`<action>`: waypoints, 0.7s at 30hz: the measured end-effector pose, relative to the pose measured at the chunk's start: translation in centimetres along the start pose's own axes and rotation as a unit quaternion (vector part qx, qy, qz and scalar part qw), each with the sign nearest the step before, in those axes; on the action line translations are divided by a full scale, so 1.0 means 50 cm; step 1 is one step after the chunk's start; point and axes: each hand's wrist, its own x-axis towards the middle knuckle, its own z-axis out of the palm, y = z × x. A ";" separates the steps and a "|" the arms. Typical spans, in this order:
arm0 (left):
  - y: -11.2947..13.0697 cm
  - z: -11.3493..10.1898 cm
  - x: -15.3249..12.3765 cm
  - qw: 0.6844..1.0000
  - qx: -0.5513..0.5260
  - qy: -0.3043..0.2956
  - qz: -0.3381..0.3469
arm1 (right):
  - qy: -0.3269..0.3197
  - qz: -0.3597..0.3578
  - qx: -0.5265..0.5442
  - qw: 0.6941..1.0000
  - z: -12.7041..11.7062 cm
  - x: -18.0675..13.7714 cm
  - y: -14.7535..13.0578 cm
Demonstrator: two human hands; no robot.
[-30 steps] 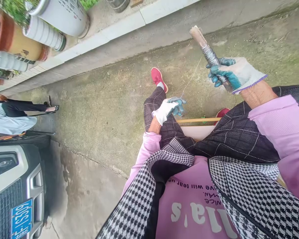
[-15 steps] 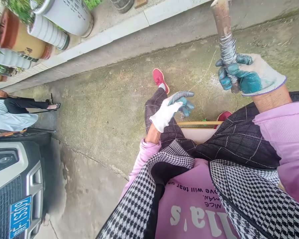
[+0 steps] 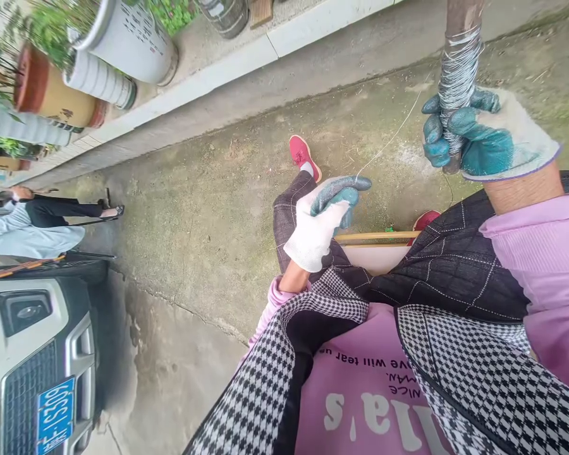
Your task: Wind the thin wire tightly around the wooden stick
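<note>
My right hand (image 3: 490,133), in a white glove with teal-coated fingers, is wrapped round the lower part of a wooden stick (image 3: 463,18). Many turns of thin metal wire (image 3: 459,66) are wound about the stick, which stands nearly upright in the view, its top cut off by the edge. A single wire strand (image 3: 398,131) slants down from near the stick to my left hand (image 3: 327,212). That hand is gloved alike, its fingers curled together with the strand at the forefinger. Exactly how the fingertips pinch the wire is hidden.
A yellowish rod (image 3: 377,236) and pale board lie between my knees, above the concrete ground (image 3: 194,208). Potted plants, including a white pot (image 3: 128,41), line a raised ledge (image 3: 308,31). A parked car (image 3: 42,335) and a person (image 3: 42,215) are at the left.
My right hand and the wound stick have shifted slightly right, and the stick has become more upright. My left fingers have curled closer together; the strand shows more clearly.
</note>
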 end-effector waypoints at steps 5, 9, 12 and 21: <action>-0.003 0.011 -0.015 0.998 0.000 0.043 0.038 | 0.003 -0.016 -0.002 1.000 -0.005 -0.008 0.001; -0.009 0.008 -0.015 0.999 0.015 0.041 0.026 | 0.012 -0.024 0.018 0.999 0.001 -0.007 0.007; -0.019 0.012 -0.011 0.998 0.053 -0.017 -0.005 | 0.030 -0.024 -0.048 0.998 0.014 0.007 0.021; -0.029 -0.020 -0.007 0.997 0.054 -0.013 -0.057 | -0.157 0.001 -0.659 0.735 0.061 0.035 0.047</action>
